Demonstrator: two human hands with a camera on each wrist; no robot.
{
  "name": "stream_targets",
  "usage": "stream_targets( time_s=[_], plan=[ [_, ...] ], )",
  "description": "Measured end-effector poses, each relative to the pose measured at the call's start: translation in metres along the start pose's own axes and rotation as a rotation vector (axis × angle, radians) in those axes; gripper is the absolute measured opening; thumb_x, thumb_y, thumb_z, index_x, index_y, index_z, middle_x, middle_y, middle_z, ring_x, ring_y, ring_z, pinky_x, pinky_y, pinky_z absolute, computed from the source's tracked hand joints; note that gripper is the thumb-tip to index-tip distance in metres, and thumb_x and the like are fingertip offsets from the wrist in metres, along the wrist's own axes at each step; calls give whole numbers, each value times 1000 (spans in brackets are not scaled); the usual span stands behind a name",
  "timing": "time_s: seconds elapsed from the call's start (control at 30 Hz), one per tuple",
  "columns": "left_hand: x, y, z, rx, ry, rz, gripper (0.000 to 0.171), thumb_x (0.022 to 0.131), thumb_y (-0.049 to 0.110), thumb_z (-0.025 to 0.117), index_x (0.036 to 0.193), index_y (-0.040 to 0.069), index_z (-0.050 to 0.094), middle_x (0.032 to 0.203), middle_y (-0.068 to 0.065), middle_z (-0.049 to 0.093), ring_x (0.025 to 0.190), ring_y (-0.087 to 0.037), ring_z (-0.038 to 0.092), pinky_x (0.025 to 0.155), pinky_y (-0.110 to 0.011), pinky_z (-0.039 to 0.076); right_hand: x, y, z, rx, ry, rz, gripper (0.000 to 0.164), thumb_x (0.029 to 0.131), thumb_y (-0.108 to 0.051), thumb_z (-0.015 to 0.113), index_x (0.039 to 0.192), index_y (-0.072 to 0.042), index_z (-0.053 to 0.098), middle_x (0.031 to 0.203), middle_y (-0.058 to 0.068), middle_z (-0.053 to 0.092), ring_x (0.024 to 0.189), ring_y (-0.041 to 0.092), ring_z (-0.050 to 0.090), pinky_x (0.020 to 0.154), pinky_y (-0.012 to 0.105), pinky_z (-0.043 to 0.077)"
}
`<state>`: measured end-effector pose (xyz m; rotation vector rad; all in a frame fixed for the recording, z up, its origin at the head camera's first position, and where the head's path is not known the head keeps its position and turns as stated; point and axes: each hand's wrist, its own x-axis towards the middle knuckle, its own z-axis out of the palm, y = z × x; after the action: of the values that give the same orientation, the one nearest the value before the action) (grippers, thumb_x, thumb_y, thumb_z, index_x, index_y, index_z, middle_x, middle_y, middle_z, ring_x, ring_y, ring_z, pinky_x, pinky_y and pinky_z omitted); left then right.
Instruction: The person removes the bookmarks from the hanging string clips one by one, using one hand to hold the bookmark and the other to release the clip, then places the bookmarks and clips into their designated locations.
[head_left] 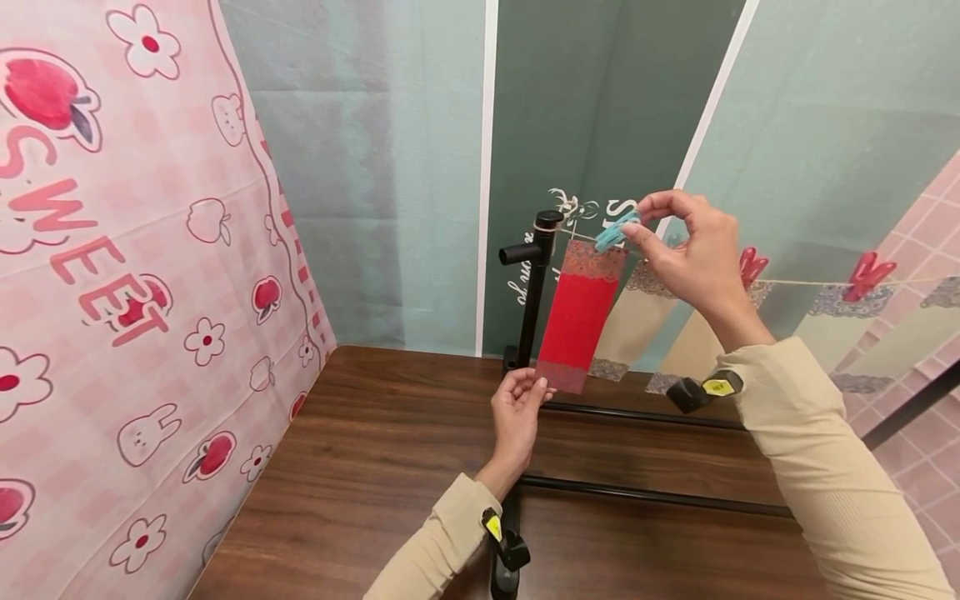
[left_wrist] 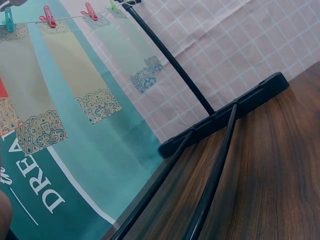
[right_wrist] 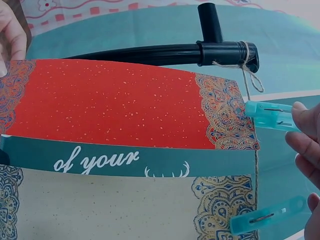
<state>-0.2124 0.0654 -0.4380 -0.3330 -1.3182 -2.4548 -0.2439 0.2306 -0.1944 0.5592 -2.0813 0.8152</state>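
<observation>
A red paper strip with patterned lace-like ends hangs by the left end of a twine line. My left hand pinches its lower left corner between thumb and fingers. At the strip's top edge, my right hand pinches a light blue clothespin. In the right wrist view that clothespin has its tip over the red strip's edge and the twine. Beside the red strip hangs a cream paper strip, with a second blue clothespin at its upper edge.
A black rack post holds the twine's left end; its lower bars run above the brown wooden table. More cream strips hang along the line from red clothespins. A pink patterned cloth stands at the left.
</observation>
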Motion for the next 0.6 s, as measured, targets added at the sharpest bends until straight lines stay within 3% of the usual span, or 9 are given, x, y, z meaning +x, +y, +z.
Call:
stream_targets(
  time_s=[0.13, 0.27, 0.37, 0.6],
  plan=[
    [-1, 0, -1, 5, 4, -9, 21, 92, -3, 63, 107, -15, 55, 91, -22, 62, 76, -17, 67, 78, -41, 56, 0, 0, 0, 3, 17, -5, 21, 86, -17, 73, 99, 0, 68, 87, 6, 65, 90, 7, 49, 65, 23, 32],
    [-1, 0, -2, -4, 1, 1, 20, 92, -4, 62, 107, -15, 55, 90, -23, 62, 76, -17, 67, 77, -37, 57, -2, -1, -1, 19, 30, 5, 22, 86, -18, 73, 99, -1, 68, 87, -3, 63, 91, 8, 49, 60, 23, 34],
    [-2, 0, -3, -1, -5, 16, 20, 92, -4, 62, 107, -15, 55, 90, -23, 62, 76, -17, 67, 75, -30, 57, -4, -1, -2, 37, 44, 22, 22, 86, -18, 74, 100, -2, 69, 87, -7, 62, 92, 8, 50, 62, 21, 34],
    [-3, 1, -6, 8, 2, 22, 19, 92, -4, 62, 106, -15, 55, 91, -23, 62, 75, -15, 67, 77, -36, 57, -7, 1, -6, 56, 76, 56, 23, 84, -16, 77, 102, -3, 70, 87, -15, 62, 95, 5, 50, 70, 21, 33]
  ],
)
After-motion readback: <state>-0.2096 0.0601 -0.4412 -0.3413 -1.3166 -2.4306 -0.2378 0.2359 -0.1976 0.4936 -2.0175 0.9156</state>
